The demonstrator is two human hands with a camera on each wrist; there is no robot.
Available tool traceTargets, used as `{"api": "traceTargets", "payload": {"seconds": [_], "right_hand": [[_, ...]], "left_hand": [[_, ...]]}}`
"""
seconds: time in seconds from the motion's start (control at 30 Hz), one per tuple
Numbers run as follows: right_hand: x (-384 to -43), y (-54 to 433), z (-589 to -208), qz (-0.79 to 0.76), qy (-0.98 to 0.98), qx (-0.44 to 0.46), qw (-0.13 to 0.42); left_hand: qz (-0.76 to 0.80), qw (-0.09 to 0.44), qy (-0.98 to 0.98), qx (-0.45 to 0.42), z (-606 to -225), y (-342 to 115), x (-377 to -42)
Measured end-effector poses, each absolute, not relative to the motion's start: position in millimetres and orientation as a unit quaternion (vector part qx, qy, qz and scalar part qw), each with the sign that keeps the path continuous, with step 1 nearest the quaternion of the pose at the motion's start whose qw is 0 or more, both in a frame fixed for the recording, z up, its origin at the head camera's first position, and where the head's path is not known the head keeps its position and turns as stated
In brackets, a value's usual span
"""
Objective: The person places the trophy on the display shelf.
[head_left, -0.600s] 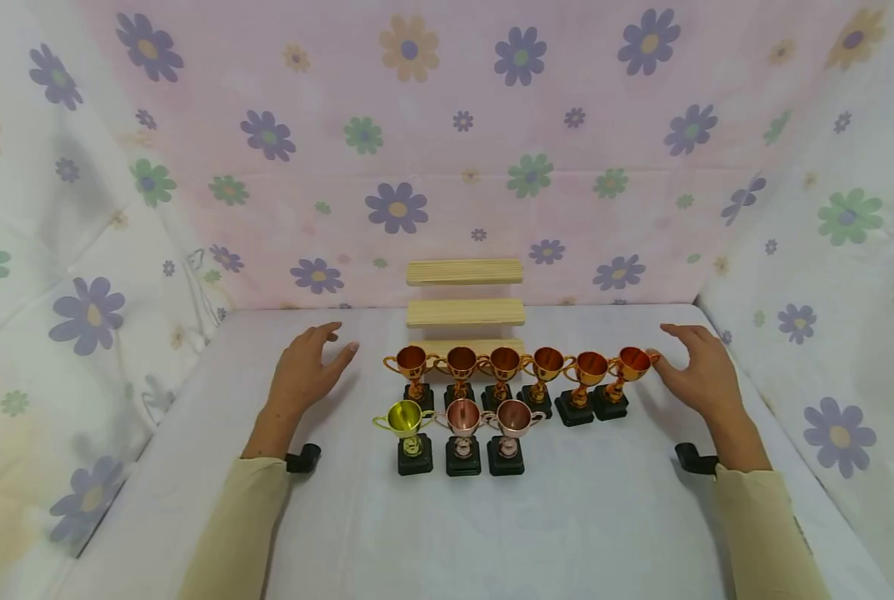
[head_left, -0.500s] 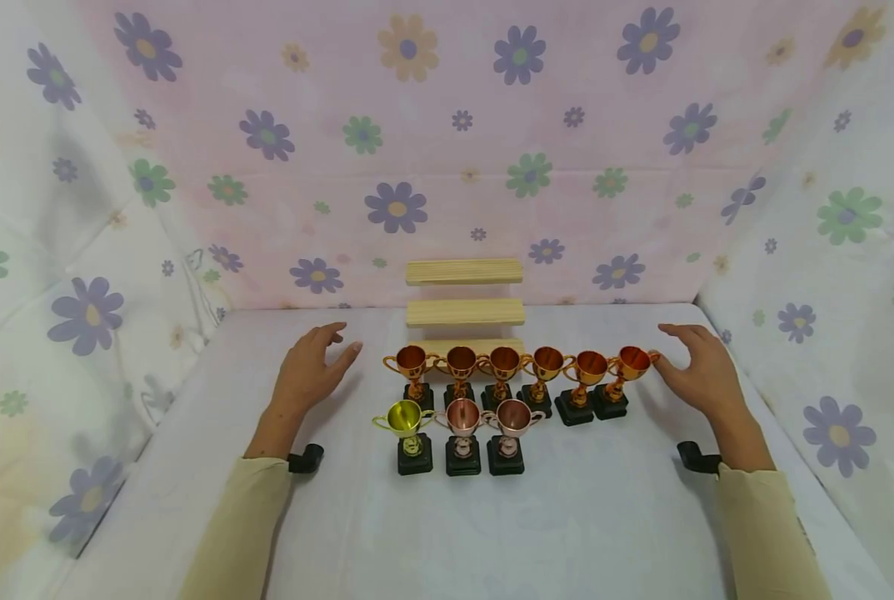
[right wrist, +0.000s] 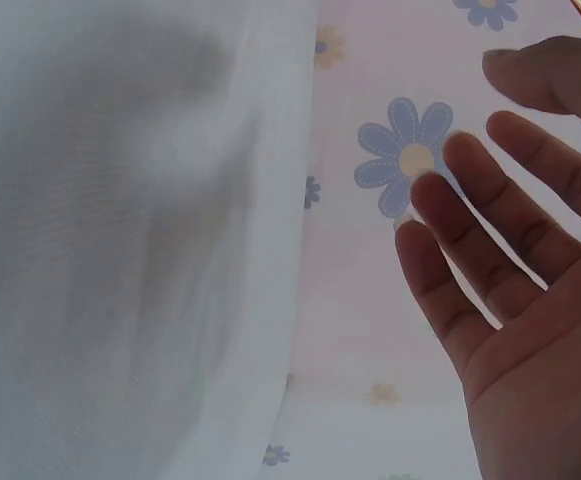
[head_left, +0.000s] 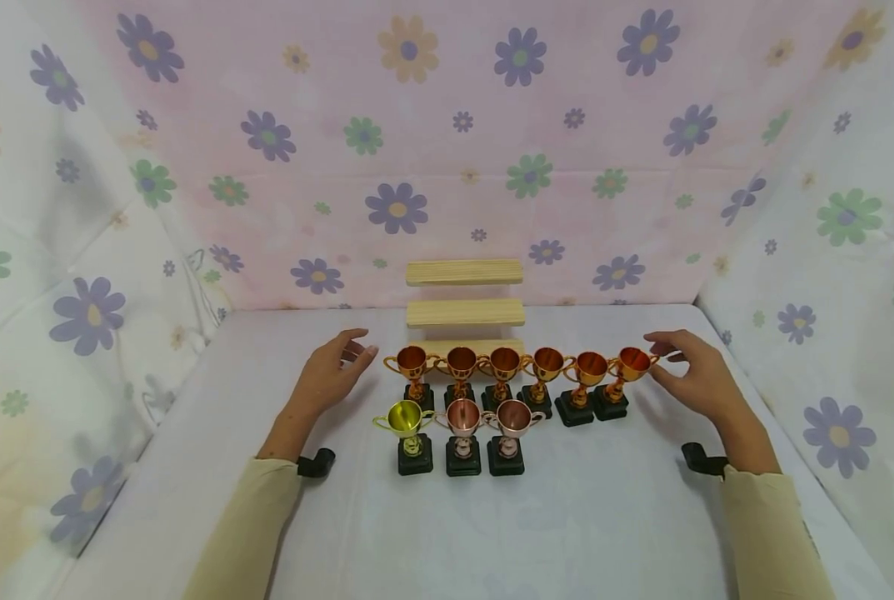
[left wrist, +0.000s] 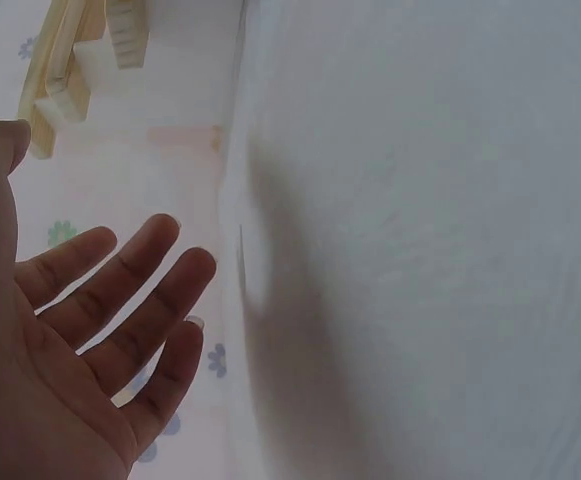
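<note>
Several orange-gold trophy cups [head_left: 504,364] on black bases stand in a back row. A yellow-gold trophy cup [head_left: 404,419] and two rose-coloured trophy cups [head_left: 464,418] stand in front of them. My left hand [head_left: 323,377] hovers left of the rows, holding nothing; the left wrist view shows its fingers [left wrist: 135,285] spread and slightly bent. At the right end, my right hand [head_left: 696,379] is beside the rightmost orange-gold cup [head_left: 633,363]. Whether its thumb touches that cup's handle I cannot tell. Its fingers [right wrist: 490,240] look relaxed in the right wrist view.
A stepped wooden rack [head_left: 465,312] with several pale slats stands behind the back row, its lowest slat partly hidden by cups. White cloth covers the table [head_left: 566,533]. Flower-printed cloth walls [head_left: 447,150] enclose the back and both sides.
My left hand has moved right, closer to the trophy cups. My right hand has shifted slightly, its fingers reaching a little further left. The trophy cups have stayed in place.
</note>
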State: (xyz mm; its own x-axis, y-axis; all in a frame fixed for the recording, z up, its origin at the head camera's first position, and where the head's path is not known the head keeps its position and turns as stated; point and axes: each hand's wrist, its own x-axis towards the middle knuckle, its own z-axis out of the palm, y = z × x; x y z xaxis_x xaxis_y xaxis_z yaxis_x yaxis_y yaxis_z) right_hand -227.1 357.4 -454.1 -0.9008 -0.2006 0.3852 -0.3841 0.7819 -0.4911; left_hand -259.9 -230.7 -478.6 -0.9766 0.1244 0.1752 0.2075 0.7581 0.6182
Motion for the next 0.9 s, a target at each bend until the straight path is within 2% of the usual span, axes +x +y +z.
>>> {"api": "traceTargets", "payload": {"seconds": [0.37, 0.63, 0.9], "right_hand": [[-223.1, 360.9, -452.5, 0.323, -0.910, 0.223, 0.133], [-218.0, 362.7, -447.7, 0.335, -0.919, 0.202, 0.054], [-221.0, 357.4, -452.7, 0.369, -0.909, 0.194, 0.006]], "left_hand": [[-0.427, 0.017, -0.898, -0.108, -482.1, -214.5, -257.1], [-0.485, -0.003, -0.865, -0.127, -490.5, -204.8, -261.6], [-0.540, -0.022, -0.833, -0.122, -494.2, -199.2, -260.6]]}}
